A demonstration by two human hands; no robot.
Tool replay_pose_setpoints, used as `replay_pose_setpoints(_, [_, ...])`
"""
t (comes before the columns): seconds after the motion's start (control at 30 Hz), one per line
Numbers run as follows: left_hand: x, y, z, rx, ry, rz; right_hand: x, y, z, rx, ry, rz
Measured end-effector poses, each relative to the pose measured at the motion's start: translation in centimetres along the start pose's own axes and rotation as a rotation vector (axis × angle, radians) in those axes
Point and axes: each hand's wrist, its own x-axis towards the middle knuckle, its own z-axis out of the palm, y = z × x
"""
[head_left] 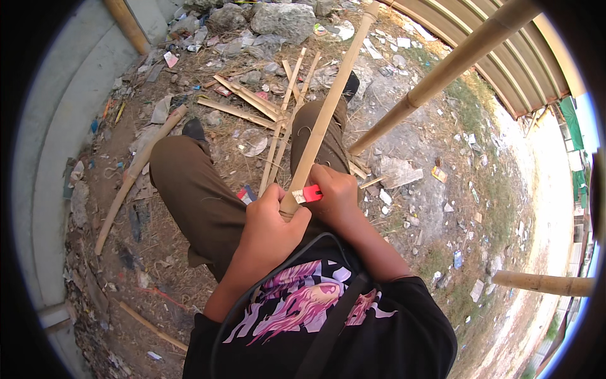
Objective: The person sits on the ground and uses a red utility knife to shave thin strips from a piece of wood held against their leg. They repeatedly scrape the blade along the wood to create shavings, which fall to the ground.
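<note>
A long, pale bamboo strip (330, 104) slants up and away from my lap, between my knees. My left hand (271, 221) is closed around its near end, thumb along the top. In my right hand (334, 192), also closed, is a red utility knife (309, 194), held across the strip just beyond my left hand. Its pale front end lies against the bamboo; the blade's edge is too small to make out. More split bamboo strips (278, 136) lie crossed on the ground between my feet.
A thick bamboo pole (442, 72) slants in from the upper right, near my right knee. Another pole (136, 177) lies left of my leg, by a grey wall (44, 158). Rocks (282, 23) and scattered litter cover the dry ground. Another bamboo pole (543, 283) juts in at right.
</note>
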Motion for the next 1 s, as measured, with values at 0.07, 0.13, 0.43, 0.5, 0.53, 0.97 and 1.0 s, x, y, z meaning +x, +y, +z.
replay_pose_setpoints(0.07, [-0.9,1.6,-0.5,0.080,-0.036,-0.054,-0.3,0.1,-0.3,-0.005,-0.001,-0.003])
replay_pose_setpoints(0.13, [-2.5,2.4,-1.3,0.019,-0.028,-0.069,-0.3,-0.2,-0.4,0.050,-0.017,-0.022])
replay_pose_setpoints(0.43, [-2.1,-0.4,-0.3,-0.389,-0.113,-0.022,-0.2,-1.3,-0.2,0.080,0.046,-0.065])
replay_pose_setpoints(0.5, [-2.2,0.0,-0.4,-0.381,-0.129,-0.022,0.3,-1.3,-0.4,0.011,0.094,-0.080])
replay_pose_setpoints(0.53, [-2.2,0.1,-0.2,-0.362,-0.117,-0.017,0.4,-1.2,-0.6,-0.028,0.113,-0.084])
replay_pose_setpoints(0.97, [-2.7,0.2,0.6,-0.352,-0.118,-0.120,4.9,2.7,-0.2,-0.167,0.332,0.043])
replay_pose_setpoints(1.0, [-2.8,0.0,0.8,-0.304,-0.123,-0.075,5.6,3.6,-1.0,-0.176,0.344,0.070])
